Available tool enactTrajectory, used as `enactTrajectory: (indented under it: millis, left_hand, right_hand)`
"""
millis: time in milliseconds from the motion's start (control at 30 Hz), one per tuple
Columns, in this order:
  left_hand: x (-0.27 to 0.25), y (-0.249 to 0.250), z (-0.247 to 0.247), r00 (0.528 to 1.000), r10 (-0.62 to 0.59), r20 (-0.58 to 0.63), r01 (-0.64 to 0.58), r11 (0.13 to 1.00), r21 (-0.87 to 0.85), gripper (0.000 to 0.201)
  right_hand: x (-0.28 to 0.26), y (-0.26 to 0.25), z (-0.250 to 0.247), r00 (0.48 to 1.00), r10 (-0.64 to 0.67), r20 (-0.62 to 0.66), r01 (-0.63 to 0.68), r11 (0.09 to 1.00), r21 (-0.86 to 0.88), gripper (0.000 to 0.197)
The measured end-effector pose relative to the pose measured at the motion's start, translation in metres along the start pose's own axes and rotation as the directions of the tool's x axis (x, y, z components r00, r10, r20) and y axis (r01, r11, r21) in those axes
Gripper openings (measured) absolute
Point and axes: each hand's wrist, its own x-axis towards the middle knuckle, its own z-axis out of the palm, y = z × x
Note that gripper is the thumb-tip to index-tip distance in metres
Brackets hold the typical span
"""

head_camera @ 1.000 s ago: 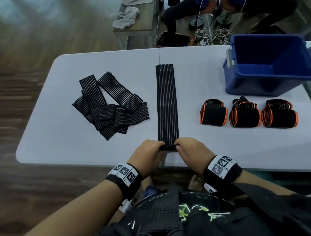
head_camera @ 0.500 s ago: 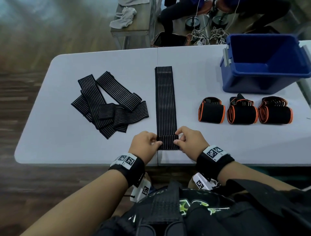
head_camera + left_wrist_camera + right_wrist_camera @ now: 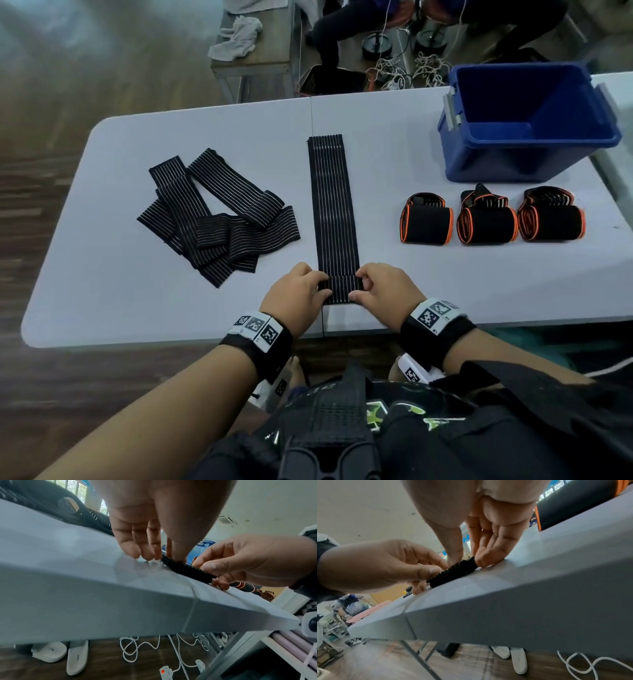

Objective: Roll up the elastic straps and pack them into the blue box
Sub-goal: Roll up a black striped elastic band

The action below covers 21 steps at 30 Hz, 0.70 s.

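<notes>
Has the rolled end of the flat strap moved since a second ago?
Yes. The rolled end has travelled away from the table's near edge toward the strap's far end, pinched by the left hand and right hand.

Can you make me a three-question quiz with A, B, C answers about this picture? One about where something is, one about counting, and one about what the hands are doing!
1. Where is the blue box?
A. far right of the table
B. under the table
C. beside the strap pile

2. How many orange-edged rolls lie in a row?
A. one
B. three
C. five

3. What are the left hand and right hand doing?
A. resting apart
B. lifting the box
C. pinching the near end of the long strap

Answers: 1 A, it sits at the far right corner. 2 B, three sit side by side before the box. 3 C, both grips curl round the started roll.
</notes>
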Motion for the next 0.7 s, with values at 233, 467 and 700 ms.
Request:
enactTrajectory:
  millis: [233,467,700]
  left_hand:
    - [-0.003,-0.016,-0.001,0.996,-0.001,0.092,0.008,0.997,-0.073,0.071]
    - [0.0,-0.016,-0.001,0.999,-0.016,0.048,0.023,0.987,-0.161,0.046]
    - [0.003,-0.004,-0.008,0.994,-0.094,0.059,0.105,0.97,-0.218,0.032]
  right_hand:
    - [-0.002,0.006,-0.002,0.993,-0.04,0.109,0.051,0.994,-0.097,0.063]
    - [-0.003,0.006,-0.003,0.996,-0.051,0.071,0.054,0.998,-0.044,0.04]
    - [0.007,0.003,-0.005,0.998,-0.015,0.054,0.017,0.999,-0.039,0.039]
